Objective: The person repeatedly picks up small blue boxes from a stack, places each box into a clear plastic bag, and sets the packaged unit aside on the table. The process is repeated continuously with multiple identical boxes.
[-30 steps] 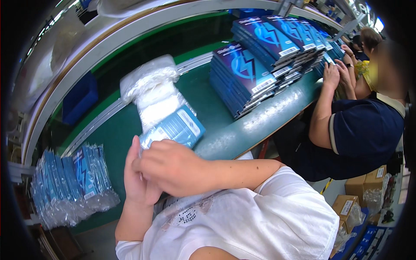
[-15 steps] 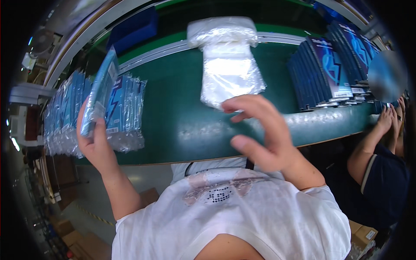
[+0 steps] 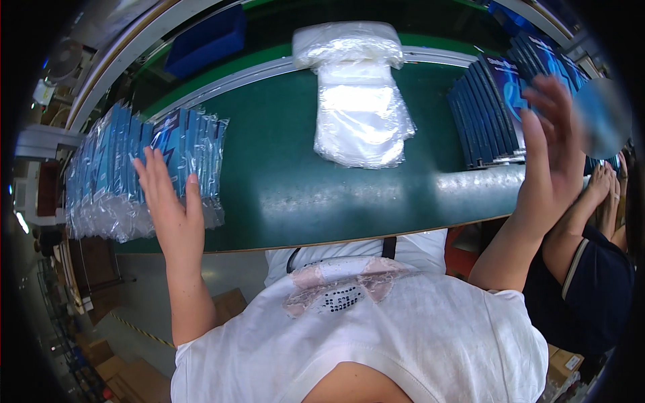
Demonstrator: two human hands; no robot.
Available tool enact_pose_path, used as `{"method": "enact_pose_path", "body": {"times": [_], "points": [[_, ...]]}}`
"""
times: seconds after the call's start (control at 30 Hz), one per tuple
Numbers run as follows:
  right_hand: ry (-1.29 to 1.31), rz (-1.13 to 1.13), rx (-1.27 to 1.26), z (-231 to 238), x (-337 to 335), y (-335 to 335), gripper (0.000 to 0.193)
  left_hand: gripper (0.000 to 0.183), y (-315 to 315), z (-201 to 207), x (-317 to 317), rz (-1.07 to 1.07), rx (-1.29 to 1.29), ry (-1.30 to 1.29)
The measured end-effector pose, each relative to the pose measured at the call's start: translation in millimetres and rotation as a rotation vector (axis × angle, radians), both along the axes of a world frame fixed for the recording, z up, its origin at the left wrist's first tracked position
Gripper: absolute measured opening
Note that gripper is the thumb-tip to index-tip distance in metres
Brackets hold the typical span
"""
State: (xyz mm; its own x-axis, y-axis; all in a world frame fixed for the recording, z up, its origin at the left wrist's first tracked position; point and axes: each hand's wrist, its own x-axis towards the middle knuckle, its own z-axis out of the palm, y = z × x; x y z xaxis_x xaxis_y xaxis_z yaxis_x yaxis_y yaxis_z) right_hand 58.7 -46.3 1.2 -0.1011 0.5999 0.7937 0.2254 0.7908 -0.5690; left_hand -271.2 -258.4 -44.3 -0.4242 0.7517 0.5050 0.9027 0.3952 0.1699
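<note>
My left hand (image 3: 171,201) is open, its fingers spread in front of a row of blue boxes in clear plastic bags (image 3: 111,161) at the left of the green table. It holds nothing; whether the fingertips touch the bagged boxes I cannot tell. My right hand (image 3: 552,148) is raised with fingers apart, nothing in it, at a row of dark blue boxes (image 3: 480,114) on the right. Part of that row is hidden behind it. Between the hands, at the middle, lies a pile of clear plastic bags (image 3: 359,114), untouched.
The green table (image 3: 269,154) has a metal rail (image 3: 248,77) along its back. Beyond the rail stands a blue bin (image 3: 205,43). At the right edge, a co-worker's hands (image 3: 601,185) are near more boxes. Cardboard boxes (image 3: 138,379) sit on the floor at lower left.
My left hand has let go of the bagged box, now among the others at the left. My right hand has swung from the clear bags to the dark blue boxes.
</note>
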Motion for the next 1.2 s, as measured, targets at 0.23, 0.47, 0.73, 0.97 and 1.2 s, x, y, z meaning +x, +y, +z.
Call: {"method": "enact_pose_path", "body": {"times": [0.23,0.47,0.73,0.97,1.2], "points": [[-0.952,-0.420,0.047,-28,22,44,0.069,0.028,67,-4,69,-0.655,-0.067,-0.139],[-0.819,-0.477,-0.227,-4,16,28,0.051,0.032,118,-24,76,-0.841,-0.262,-0.068],[0.258,0.545,-0.724,-2,6,-15,0.056,0.024,115,-12,92,-0.769,-0.091,-0.357],[0.469,1.007,-1.493,-62,-20,-31,0.052,0.021,117,-20,80,-0.780,-0.097,-0.438],[0.487,1.156,-1.637,-79,-45,-28,0.066,0.022,119,-18,79,-0.725,-0.041,-0.674]]}}
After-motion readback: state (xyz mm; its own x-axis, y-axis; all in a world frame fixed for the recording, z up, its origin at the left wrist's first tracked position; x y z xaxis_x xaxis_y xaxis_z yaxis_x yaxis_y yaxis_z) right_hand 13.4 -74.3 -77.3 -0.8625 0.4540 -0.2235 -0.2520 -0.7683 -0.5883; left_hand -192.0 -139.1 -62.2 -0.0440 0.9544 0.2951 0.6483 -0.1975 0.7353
